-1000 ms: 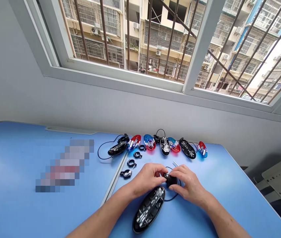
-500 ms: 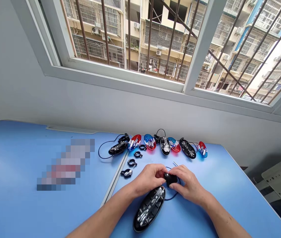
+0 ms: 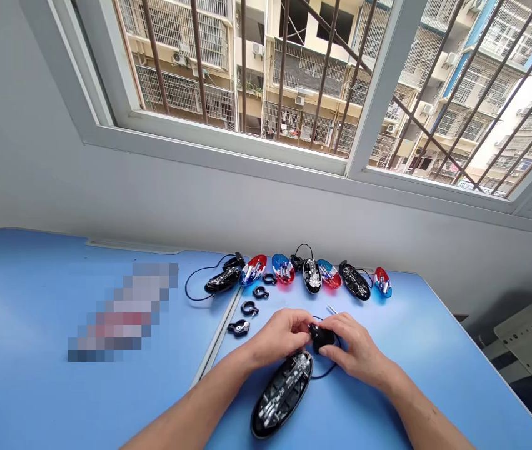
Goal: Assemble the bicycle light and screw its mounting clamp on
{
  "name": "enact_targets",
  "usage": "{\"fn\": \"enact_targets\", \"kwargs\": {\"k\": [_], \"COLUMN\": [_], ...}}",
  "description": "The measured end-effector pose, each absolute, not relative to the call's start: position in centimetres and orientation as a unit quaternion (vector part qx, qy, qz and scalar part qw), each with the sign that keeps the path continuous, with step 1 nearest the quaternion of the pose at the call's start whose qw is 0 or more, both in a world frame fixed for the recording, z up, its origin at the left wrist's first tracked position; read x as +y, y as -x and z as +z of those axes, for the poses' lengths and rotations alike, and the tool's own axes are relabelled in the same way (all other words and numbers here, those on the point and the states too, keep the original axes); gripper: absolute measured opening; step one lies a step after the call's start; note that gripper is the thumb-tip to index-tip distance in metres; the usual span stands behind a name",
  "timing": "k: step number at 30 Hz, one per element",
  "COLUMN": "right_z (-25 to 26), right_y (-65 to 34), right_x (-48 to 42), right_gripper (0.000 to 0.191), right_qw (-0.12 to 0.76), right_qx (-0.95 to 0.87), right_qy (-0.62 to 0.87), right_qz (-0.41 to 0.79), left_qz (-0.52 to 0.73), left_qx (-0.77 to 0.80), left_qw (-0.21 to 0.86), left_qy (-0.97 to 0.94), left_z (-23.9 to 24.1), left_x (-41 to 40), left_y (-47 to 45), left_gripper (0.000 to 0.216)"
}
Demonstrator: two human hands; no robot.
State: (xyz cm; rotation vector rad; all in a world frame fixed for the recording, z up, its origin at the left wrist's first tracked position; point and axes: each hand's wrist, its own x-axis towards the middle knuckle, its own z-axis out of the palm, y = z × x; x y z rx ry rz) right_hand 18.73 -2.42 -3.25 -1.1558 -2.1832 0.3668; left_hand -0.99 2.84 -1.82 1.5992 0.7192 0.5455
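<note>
1. Desk [image 3: 26, 300], blue, with a seam running through it. At its left, one pixelated item [image 3: 122, 312], not identifiable; well apart from the work.
2. Black clamps, four, in a slanting line left of the hands: nearest one [image 3: 238, 328], farthest one [image 3: 269, 279]. Advisable: leave this line undisturbed by the left forearm.
3. Open oval housing [image 3: 282, 397], black, inner parts facing up, lying just in front of the hands. Advisable: no wrist pressure on the exposed parts.
4. Left hand [image 3: 284, 337], fingers: thumb and forefinger brought together at the left edge of the small black part. Advisable: a light fingertip pinch, the part's edge left visible.
5. Small black part [image 3: 322, 339], between the two hands, just beyond the upper end of the open housing. Fine detail too small to read. Advisable: keep it low over the desk, so that a slip means only a short drop.
6. Cable [image 3: 326, 375], black, looping near the part and the open housing. Advisable: leave slack; avoid any tug where it enters a part.
7. Thin metal rod [image 3: 332, 309], partly hidden behind the right hand. Advisable: mind it when shifting the knuckles.
8. Right hand [image 3: 352, 340], fingers: thumb and forefinger gripping the same part from the right. Advisable: let this hand steady while the left makes fine adjustments.
</note>
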Motion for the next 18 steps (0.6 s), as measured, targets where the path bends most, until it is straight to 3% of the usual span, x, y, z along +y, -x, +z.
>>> {"fn": "enact_targets", "kwargs": {"k": [18], "right_z": [-3.17], "right_y": [-18.62], "right_x": [-2.58], "right_gripper": [0.033], "right_qw": [0.319], "right_qx": [-0.837], "right_qy": [0.430], "right_qz": [0.109], "left_qz": [0.242], "left_qx": [0.327], "left_qw": [0.572], "left_qy": [-0.712], "left_z": [-1.17], "left_x": [2.70], "left_y": [1.04], "left_gripper": [0.020]}}
